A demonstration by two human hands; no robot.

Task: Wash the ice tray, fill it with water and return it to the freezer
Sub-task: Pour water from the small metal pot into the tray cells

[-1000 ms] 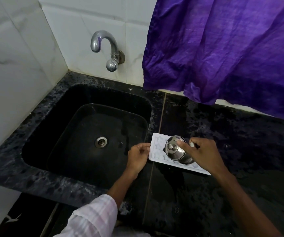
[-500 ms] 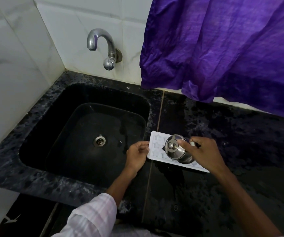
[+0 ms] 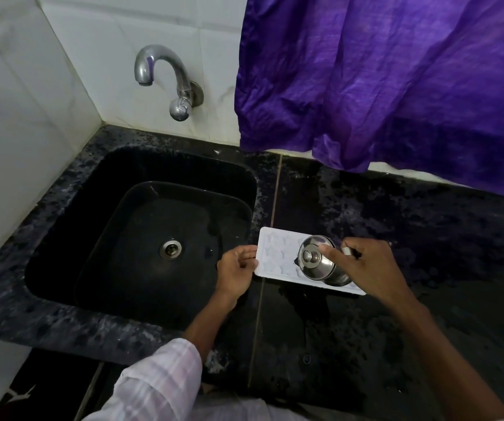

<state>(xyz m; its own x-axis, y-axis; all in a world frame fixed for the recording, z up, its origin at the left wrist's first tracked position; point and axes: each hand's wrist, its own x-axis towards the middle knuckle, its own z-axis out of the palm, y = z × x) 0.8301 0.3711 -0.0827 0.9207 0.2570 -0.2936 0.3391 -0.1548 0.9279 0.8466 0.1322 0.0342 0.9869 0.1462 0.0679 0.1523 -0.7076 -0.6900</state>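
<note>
A white ice tray (image 3: 278,255) with star-shaped moulds lies flat on the black counter just right of the sink. My left hand (image 3: 237,268) pinches its left short edge. My right hand (image 3: 363,268) grips a small lidded steel jug (image 3: 317,262) by its handle side and holds it tilted over the right half of the tray, lid facing me. The jug and my right hand hide the tray's right part. I cannot tell whether water is flowing from the jug.
The black sink (image 3: 141,238) with a steel drain (image 3: 170,249) lies to the left, under a chrome tap (image 3: 165,77) on the white tiled wall. A purple curtain (image 3: 381,80) hangs over the back of the speckled wet counter (image 3: 427,238).
Both hands, the tray and the jug have kept their places. Only the view has shifted slightly.
</note>
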